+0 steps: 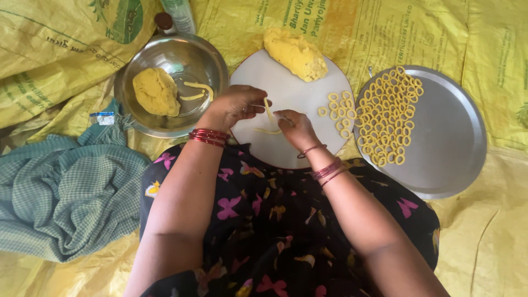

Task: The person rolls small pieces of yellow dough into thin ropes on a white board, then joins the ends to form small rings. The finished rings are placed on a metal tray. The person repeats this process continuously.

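The left hand (234, 105) and right hand (294, 126) (both bangled) pinch a thin yellow dough strip (269, 113) over the round white board (291, 151).

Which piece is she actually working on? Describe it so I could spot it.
Find the round white board in front of her lap. Between her left hand and right hand runs a thin yellow dough strip. Unlike the small yellow dough rings nearby, it is straight, not looped.

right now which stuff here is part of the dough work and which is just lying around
In use:
left hand
right hand
dough strip
white board
dough lump
dough rings
round metal tray
steel bowl

Lying about:
green checked cloth
bottle
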